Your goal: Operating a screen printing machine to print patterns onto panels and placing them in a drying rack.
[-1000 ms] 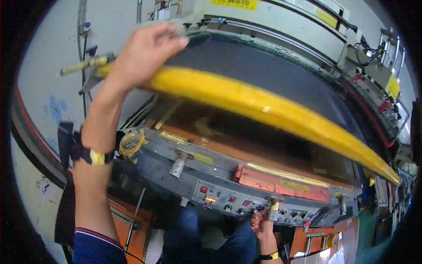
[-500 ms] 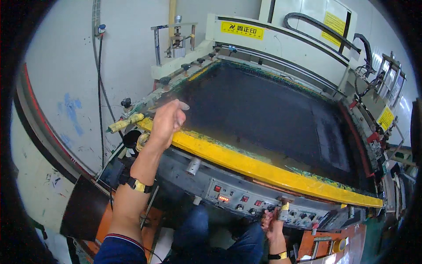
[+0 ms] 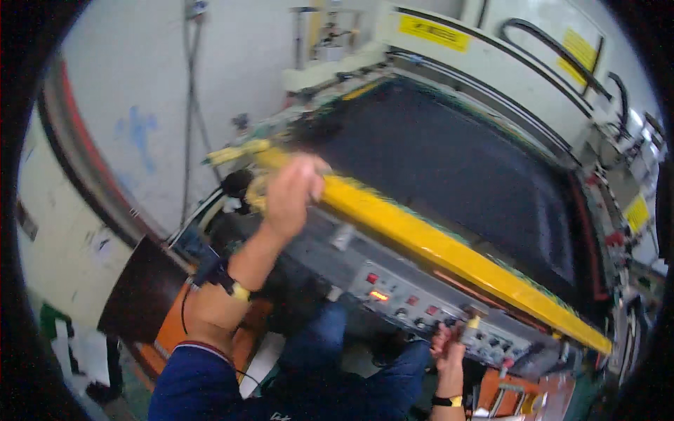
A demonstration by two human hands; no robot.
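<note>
My left hand is closed above the left end of the yellow front bar of a screen-printing frame. A small greyish tip pokes out past its fingers; motion blur hides what it is. Behind the bar stretches the dark screen, coated in black. Lower right, my right hand has its fingers curled against the control panel, beside a metal cylinder with yellow tape. What those fingers grip is hidden.
A yellow-wrapped handle juts out at the frame's left corner, with a dark pot below it. The cream machine beam crosses the back. Orange boards stand near my left elbow.
The whole view has tilted and shifted, so the machine sits further right and more slanted. My left hand has come nearer, from over the screen's edge to the yellow bar. My right hand stays at the panel.
</note>
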